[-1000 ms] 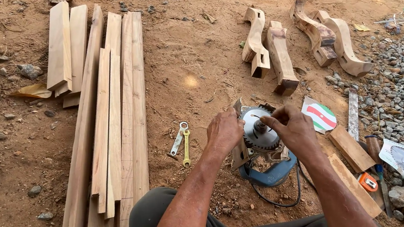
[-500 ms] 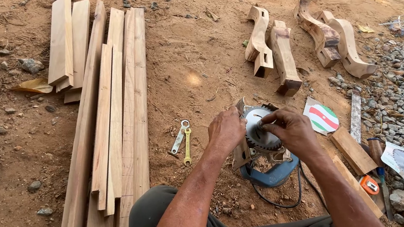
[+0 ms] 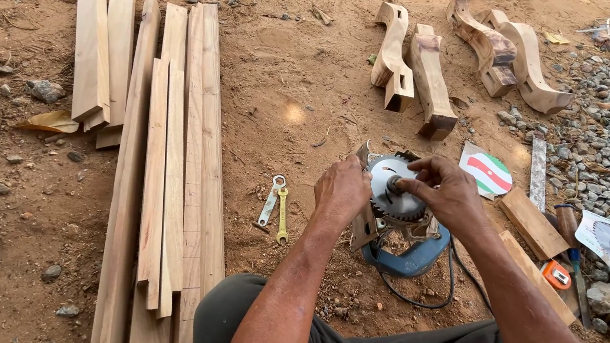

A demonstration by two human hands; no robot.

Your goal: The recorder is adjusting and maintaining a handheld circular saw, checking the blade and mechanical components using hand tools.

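Both hands unmoved: left hand (image 3: pixel 342 190) gripping saw (image 3: pixel 399 222), right hand (image 3: pixel 445 191) pinching blade bolt (image 3: pixel 394 184).

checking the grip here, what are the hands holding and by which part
The left hand grips the circular saw at the edge of its guard, beside the toothed blade. The right hand pinches the bolt at the blade's centre with its fingertips.

Four carved wooden legs (image 3: pixel 430 77), two wrenches (image 3: pixel 276 208), one circular saw (image 3: pixel 401 218), one tape measure (image 3: pixel 556 274), two hands (image 3: pixel 340 190), about eight planks (image 3: pixel 189 130)
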